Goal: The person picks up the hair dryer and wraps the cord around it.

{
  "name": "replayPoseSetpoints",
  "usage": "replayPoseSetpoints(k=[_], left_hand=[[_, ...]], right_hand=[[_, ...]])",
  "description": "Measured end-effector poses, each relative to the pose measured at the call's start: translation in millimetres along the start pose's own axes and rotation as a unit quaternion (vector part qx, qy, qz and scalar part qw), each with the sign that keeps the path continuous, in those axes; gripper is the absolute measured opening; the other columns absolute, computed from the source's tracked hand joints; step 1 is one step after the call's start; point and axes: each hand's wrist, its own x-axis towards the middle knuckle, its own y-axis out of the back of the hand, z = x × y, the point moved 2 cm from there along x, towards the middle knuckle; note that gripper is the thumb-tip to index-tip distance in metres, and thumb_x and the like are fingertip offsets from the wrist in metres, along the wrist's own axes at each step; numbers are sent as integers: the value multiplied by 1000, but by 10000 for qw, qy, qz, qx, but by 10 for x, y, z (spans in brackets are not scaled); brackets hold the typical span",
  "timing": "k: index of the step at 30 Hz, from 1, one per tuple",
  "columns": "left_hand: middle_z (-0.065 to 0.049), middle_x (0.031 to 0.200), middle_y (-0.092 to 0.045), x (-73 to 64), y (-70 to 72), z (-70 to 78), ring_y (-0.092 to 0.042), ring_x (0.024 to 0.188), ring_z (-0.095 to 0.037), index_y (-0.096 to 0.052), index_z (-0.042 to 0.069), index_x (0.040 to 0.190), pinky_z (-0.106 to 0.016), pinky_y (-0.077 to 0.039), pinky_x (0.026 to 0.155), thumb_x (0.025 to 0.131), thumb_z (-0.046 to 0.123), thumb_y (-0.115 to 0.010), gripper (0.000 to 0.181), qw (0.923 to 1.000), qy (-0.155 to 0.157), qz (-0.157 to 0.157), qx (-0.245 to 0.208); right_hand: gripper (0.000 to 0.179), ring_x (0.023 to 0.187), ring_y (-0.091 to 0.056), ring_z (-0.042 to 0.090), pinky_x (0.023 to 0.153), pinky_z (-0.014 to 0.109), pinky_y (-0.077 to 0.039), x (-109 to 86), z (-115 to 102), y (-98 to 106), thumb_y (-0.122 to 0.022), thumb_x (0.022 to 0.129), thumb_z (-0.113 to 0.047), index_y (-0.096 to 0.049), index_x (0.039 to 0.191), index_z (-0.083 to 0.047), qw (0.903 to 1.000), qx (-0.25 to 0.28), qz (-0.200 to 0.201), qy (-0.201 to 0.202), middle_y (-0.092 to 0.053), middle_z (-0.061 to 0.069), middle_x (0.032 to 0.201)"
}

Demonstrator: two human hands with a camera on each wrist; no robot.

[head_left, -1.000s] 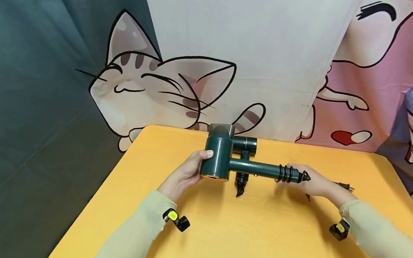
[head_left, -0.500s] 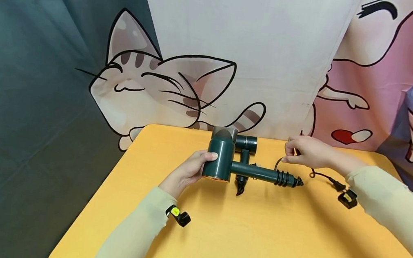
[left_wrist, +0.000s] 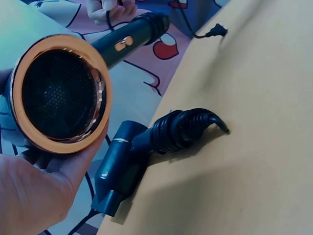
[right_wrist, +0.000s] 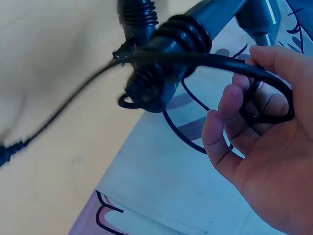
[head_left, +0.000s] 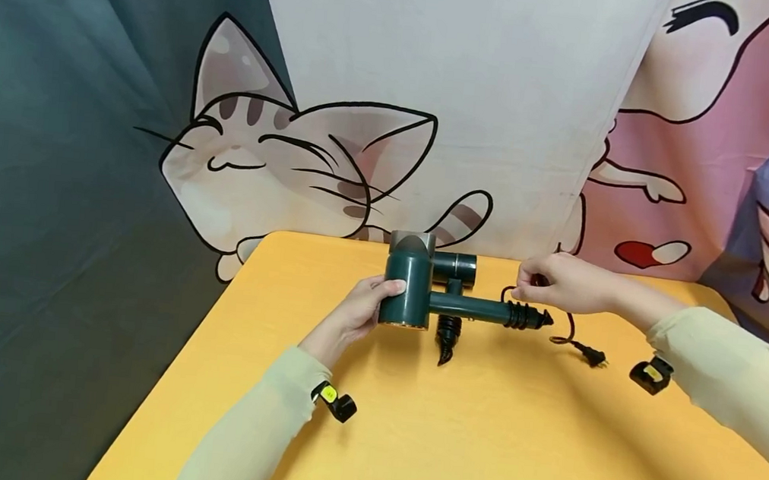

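In the head view my left hand (head_left: 354,310) grips the barrel of a dark green hair dryer (head_left: 407,294), held sideways above the table. Its handle, with cord coils round the end, points right. The left wrist view shows its copper-rimmed intake (left_wrist: 66,142) and a switch (left_wrist: 123,43) on the handle. Beyond the handle's end, my right hand (head_left: 569,280) holds a black cord (right_wrist: 195,59), looped inside the curled fingers. A two-pin plug (head_left: 592,355) hangs from the cord's free end.
A second dark hair dryer (head_left: 462,270) lies on the yellow table (head_left: 449,444), partly hidden behind the held one. Its handle (left_wrist: 178,132) is also wrapped in cord. A printed cat curtain (head_left: 400,58) hangs at the table's back edge.
My right hand has risen from behind the handle's end, then shifted slightly left with the cord. The plug has swung left and lower. My left hand keeps its grip, almost still.
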Motion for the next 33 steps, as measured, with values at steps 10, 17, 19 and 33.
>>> replayPoseSetpoints(k=[10, 17, 19, 33], left_hand=[[-23, 127, -67, 65, -51, -3, -70, 96, -19, -54, -11, 146, -28, -61, 81, 94, 24, -65, 63, 9969, -135, 674, -383], [-20, 125, -67, 85, -71, 11, -69, 96, -18, -55, -11, 143, -25, -60, 79, 95, 24, -65, 61, 9938, -188, 894, -633], [-20, 124, -67, 82, -77, 16, -69, 96, -18, -55, -12, 143, -25, -60, 78, 95, 23, -65, 60, 9928, -171, 953, -699], [-17, 118, -68, 21, -191, 107, -70, 94, -20, -53, -7, 144, -27, -62, 75, 93, 27, -64, 62, 9893, -71, 876, -1160]], right_hand=[[15, 73, -57, 8, 66, 25, -50, -199, -9, -256, -71, 104, -16, -70, 114, -5, 9948, 932, 363, -204, -65, -4, 91], [22, 79, -69, 10, 74, 29, -58, -326, -5, -616, -62, 109, -12, -70, 127, -2, 9872, 1234, 1004, -75, -71, -6, 95], [24, 79, -68, 8, 73, 29, -58, -353, 3, -718, -60, 110, -10, -69, 129, 0, 9842, 1347, 1152, -46, -72, -6, 96], [26, 77, -69, 22, 69, 33, -60, -375, 139, -1195, -52, 113, -9, -74, 125, -4, 9606, 2343, 1490, 149, -72, -1, 92]])
